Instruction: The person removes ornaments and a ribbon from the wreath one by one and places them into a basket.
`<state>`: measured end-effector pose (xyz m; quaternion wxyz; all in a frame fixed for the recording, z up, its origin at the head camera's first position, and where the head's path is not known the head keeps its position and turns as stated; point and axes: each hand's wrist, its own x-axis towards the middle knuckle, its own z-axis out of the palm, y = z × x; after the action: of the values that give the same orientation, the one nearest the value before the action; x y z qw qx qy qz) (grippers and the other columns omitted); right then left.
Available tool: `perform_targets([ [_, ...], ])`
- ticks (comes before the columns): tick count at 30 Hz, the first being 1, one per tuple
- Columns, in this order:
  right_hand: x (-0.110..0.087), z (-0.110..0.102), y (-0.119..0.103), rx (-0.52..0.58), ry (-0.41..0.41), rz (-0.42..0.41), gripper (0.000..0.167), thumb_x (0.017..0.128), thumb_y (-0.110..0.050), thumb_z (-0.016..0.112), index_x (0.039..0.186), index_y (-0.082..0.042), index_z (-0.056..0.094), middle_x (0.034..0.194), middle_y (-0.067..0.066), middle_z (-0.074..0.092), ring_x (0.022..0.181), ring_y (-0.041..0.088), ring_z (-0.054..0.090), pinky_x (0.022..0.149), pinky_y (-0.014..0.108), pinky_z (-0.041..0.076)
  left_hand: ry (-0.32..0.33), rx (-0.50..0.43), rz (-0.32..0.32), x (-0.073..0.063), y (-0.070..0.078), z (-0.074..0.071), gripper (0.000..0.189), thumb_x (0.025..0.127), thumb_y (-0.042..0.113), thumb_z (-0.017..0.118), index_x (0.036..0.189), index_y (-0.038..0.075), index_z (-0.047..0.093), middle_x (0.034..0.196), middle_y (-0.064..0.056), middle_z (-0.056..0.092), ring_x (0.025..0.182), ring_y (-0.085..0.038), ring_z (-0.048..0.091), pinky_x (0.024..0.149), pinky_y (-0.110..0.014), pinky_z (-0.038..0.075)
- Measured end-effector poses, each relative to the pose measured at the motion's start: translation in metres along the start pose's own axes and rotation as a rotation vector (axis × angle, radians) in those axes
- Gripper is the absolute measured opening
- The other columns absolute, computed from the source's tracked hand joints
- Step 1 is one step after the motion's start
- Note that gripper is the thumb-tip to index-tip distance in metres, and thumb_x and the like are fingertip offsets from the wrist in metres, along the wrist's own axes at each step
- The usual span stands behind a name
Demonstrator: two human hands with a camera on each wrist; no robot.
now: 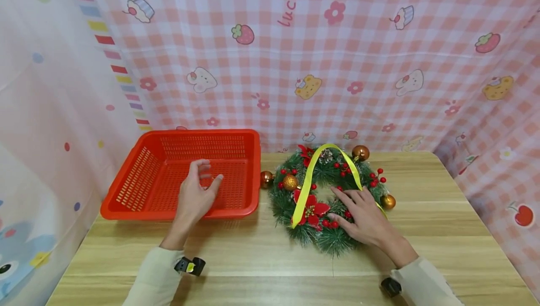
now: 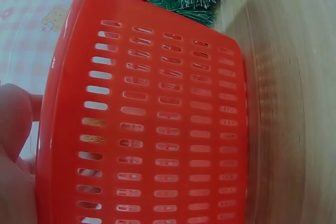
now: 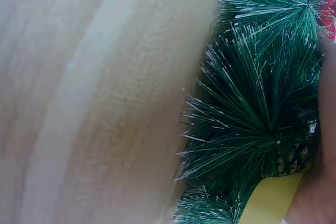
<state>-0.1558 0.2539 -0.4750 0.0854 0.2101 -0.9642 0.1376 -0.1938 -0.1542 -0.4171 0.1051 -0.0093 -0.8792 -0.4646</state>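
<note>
Wreath [image 1: 333, 241]: lies flat on the wooden table [image 1: 261, 273], right of centre in the frame.
Right hand [image 1: 367, 214]: mine rests across the wreath's lower right part, fingers mostly straight and spread, gripping nothing that I can see.
Left hand [image 1: 197, 194]: I hold it over the red basket [image 1: 255, 179] at centre left, fingers curved, thumb apart – no object shows between them.
Yellow ribbon [image 1: 302, 200]: arches across the wreath; one end lies over the lower red flower [image 1: 310, 210], the other side runs down by my right hand.
Trimmings in place: red flowers, berries [image 1: 378, 178], a pine cone [image 1: 326, 156] and an orange bauble [image 1: 290, 182] sit on the green ring, so I judge the decorating well along.
Remaining: hard to judge – I can't tell whether the ribbon is fastened, or whether the copper baubles [image 1: 360, 153] at the edge are attached.
Basket: something golden [image 2: 92, 139] shows through its slots in the left wrist view; I can't tell what.
</note>
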Motion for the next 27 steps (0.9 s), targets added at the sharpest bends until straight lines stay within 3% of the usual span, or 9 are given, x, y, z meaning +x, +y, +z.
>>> perform_targets([
  [5, 0.000, 0.001, 0.000, 0.000, 0.000, 0.000, 0.068, 0.093, -0.048, 0.063, 0.149, -0.014, 0.044, 0.128, 0.019, 0.058, 0.124, 0.041, 0.047, 0.114, 0.064, 0.018, -0.049, 0.045, 0.041, 0.000, 0.002, 0.001, 0.055, 0.096, 0.025, 0.065, 0.143, 0.010, 0.040, 0.143, -0.017, 0.048, 0.132, -0.037, 0.047, 0.104, -0.057, 0.040],
  [11, 0.000, 0.002, 0.001, 0.000, 0.002, -0.001, 0.068, 0.093, -0.048, 0.063, 0.149, -0.014, 0.045, 0.127, 0.018, 0.058, 0.124, 0.041, 0.048, 0.114, 0.063, 0.018, -0.087, 0.100, 0.110, -0.003, 0.013, 0.012, 0.062, 0.096, 0.027, 0.064, 0.149, 0.010, 0.036, 0.142, -0.019, 0.050, 0.128, -0.038, 0.050, 0.102, -0.058, 0.041],
  [18, 0.000, 0.002, 0.002, -0.010, 0.006, -0.011, 0.068, 0.093, -0.047, 0.063, 0.149, -0.014, 0.045, 0.127, 0.018, 0.058, 0.123, 0.040, 0.048, 0.114, 0.063, 0.019, -0.209, 0.262, 0.157, -0.010, 0.029, 0.037, 0.065, 0.098, 0.042, 0.057, 0.155, 0.020, 0.032, 0.149, -0.013, 0.047, 0.132, -0.036, 0.050, 0.100, -0.061, 0.043],
  [22, -0.001, 0.000, 0.003, -0.019, 0.001, -0.027, 0.068, 0.093, -0.047, 0.063, 0.150, -0.014, 0.043, 0.129, 0.018, 0.058, 0.123, 0.040, 0.049, 0.114, 0.064, 0.020, -0.260, 0.368, 0.173, -0.014, 0.032, 0.049, 0.063, 0.099, 0.046, 0.051, 0.155, 0.023, 0.033, 0.149, -0.011, 0.048, 0.121, -0.037, 0.058, 0.091, -0.060, 0.049],
  [27, -0.003, -0.005, 0.007, -0.028, -0.004, -0.074, 0.069, 0.094, -0.048, 0.062, 0.151, -0.016, 0.041, 0.129, 0.015, 0.059, 0.123, 0.037, 0.050, 0.114, 0.062, 0.021, -0.291, 0.481, 0.182, -0.017, 0.033, 0.055, 0.062, 0.100, 0.049, 0.047, 0.155, 0.025, 0.033, 0.144, -0.012, 0.053, 0.100, -0.036, 0.067, 0.075, -0.048, 0.054],
])
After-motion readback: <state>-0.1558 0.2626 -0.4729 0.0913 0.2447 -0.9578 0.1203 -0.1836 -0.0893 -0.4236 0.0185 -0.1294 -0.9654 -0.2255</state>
